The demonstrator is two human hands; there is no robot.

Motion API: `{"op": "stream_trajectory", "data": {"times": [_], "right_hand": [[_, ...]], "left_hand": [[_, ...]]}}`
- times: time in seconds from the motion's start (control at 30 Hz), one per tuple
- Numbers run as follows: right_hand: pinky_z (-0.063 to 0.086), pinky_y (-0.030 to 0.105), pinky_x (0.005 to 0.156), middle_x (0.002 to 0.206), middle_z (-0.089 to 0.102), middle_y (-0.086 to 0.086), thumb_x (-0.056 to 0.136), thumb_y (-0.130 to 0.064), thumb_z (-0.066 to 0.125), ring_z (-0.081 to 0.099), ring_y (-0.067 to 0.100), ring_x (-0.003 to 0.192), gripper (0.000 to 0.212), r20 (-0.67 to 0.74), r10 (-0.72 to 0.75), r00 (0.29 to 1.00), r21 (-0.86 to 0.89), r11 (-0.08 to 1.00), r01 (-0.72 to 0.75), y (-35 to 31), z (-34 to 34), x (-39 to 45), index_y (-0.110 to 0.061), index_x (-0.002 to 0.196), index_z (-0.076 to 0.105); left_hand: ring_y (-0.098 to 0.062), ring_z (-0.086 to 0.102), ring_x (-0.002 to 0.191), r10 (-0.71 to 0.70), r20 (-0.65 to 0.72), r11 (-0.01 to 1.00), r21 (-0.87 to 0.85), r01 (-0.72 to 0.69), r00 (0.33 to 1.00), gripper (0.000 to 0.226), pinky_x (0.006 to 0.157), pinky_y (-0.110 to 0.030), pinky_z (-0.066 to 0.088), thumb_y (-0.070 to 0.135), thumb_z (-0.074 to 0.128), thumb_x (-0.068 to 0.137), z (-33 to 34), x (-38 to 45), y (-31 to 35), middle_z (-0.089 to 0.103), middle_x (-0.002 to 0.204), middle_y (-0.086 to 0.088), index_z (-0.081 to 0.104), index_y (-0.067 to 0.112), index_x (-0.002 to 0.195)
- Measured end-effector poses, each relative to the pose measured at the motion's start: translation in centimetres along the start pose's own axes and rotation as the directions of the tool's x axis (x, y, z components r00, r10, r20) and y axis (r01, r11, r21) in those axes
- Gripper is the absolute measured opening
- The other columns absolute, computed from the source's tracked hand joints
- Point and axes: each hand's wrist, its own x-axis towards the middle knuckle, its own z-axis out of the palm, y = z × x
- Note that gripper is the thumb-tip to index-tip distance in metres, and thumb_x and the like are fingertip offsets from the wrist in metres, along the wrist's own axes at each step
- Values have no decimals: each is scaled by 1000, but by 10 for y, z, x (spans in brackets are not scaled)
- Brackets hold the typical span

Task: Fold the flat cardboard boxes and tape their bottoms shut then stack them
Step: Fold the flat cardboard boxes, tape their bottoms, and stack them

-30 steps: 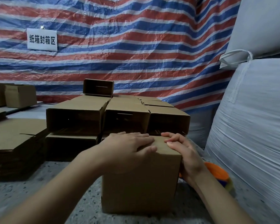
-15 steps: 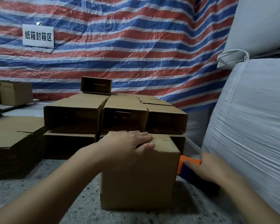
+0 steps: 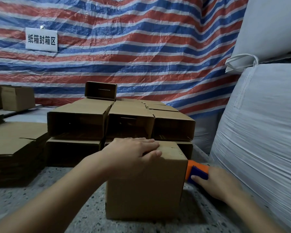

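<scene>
A folded brown cardboard box (image 3: 146, 190) stands upright on the speckled floor in front of me. My left hand (image 3: 133, 153) lies flat on its top with straight fingers, pressing the flaps down. To the right of the box, my right hand (image 3: 215, 184) grips an orange and blue tape dispenser (image 3: 196, 170) low beside the box's right wall. Behind the box, finished boxes (image 3: 128, 121) lie stacked in two rows with their open ends facing me. One small box (image 3: 100, 90) sits on top of that stack.
A pile of flat cardboard blanks (image 3: 15, 148) lies at the left. More boxes (image 3: 15, 98) stand far left on a ledge. Big white woven sacks (image 3: 262, 132) close off the right side. A striped tarp (image 3: 141, 47) with a white sign (image 3: 41, 39) hangs behind.
My right hand left the top of the box, dropped to its right side and took hold of the tape dispenser. My left hand stayed flat on the box top.
</scene>
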Motion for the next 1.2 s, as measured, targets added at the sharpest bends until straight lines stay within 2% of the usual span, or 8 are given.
{"op": "stream_trajectory", "data": {"times": [0.17, 0.27, 0.47, 0.63, 0.8, 0.93, 1.07, 1.2], "right_hand": [[39, 23, 47, 53, 65, -2, 76, -82, 49, 62, 10, 46, 65, -101, 99, 990, 397, 916, -51, -12, -65, 5, -19, 72, 63], [44, 28, 55, 56, 71, -3, 61, -87, 52, 66, 11, 47, 79, -115, 74, 991, 711, 702, 30, -29, -126, 4, -11, 75, 68], [58, 34, 63, 83, 77, 4, 65, -75, 66, 74, 17, 67, 60, 14, -292, 956, 931, 353, 94, -72, -205, 11, -22, 91, 77], [59, 32, 60, 81, 72, 7, 63, -75, 69, 70, 19, 66, 69, 184, -423, 887, 913, 407, 5, -101, -223, 26, -17, 100, 72], [56, 39, 75, 89, 75, 11, 53, -76, 74, 69, 27, 77, 83, 290, -403, 868, 802, 597, 9, -117, -216, 34, -15, 110, 68], [55, 36, 70, 92, 76, 13, 52, -76, 74, 68, 27, 77, 89, 320, -404, 857, 769, 640, 14, -122, -217, 38, -11, 112, 68], [54, 33, 65, 98, 77, 13, 49, -77, 76, 69, 24, 76, 92, 367, -395, 842, 731, 683, 1, -128, -218, 40, -12, 113, 70], [55, 32, 62, 100, 76, 15, 42, -81, 81, 68, 25, 78, 102, 392, -403, 827, 706, 708, 10, -134, -221, 43, -12, 116, 71]], "left_hand": [[-2, 20, 145, -4, 6, 1000, -5, 4, 1000, 80, 116, -43, 24, 79, 3, 76, 1, 1, -1, 23, 156, 27, 23, 50, 149], [-1, 20, 145, -5, 5, 1000, -15, 5, 1000, 77, 114, -40, 24, 79, 6, 79, 0, 0, -1, 24, 156, 27, 23, 51, 148], [-1, 19, 145, 7, 19, 999, -33, -6, 1000, 79, 116, -43, 23, 77, 6, 78, -5, -3, 1, 24, 157, 25, 25, 48, 149], [2, 19, 143, -24, 33, 988, -149, 29, 999, 58, 107, -25, 12, 62, 12, 99, -7, -3, 1, 27, 157, 21, 26, 41, 151], [-9, 47, 125, -54, 27, 936, -348, 60, 998, 46, 95, -27, 32, 49, 23, 104, -13, -4, -1, 51, 142, 8, 40, 37, 145], [-1, 61, 103, -180, -72, 658, -751, 66, 981, 30, 88, -23, 49, 35, 39, 103, -14, -5, -10, 65, 117, 12, 59, 34, 125], [-16, 71, 91, -538, -93, 136, -991, -22, 838, 32, 84, -31, 53, 19, 39, 101, -33, 7, -19, 77, 85, 1, 69, 13, 92], [-18, 71, 67, -582, -11, 28, -1000, 7, 813, 51, 65, -31, 55, 42, 34, 103, -47, 13, -20, 74, 72, -7, 67, 8, 85]]}}
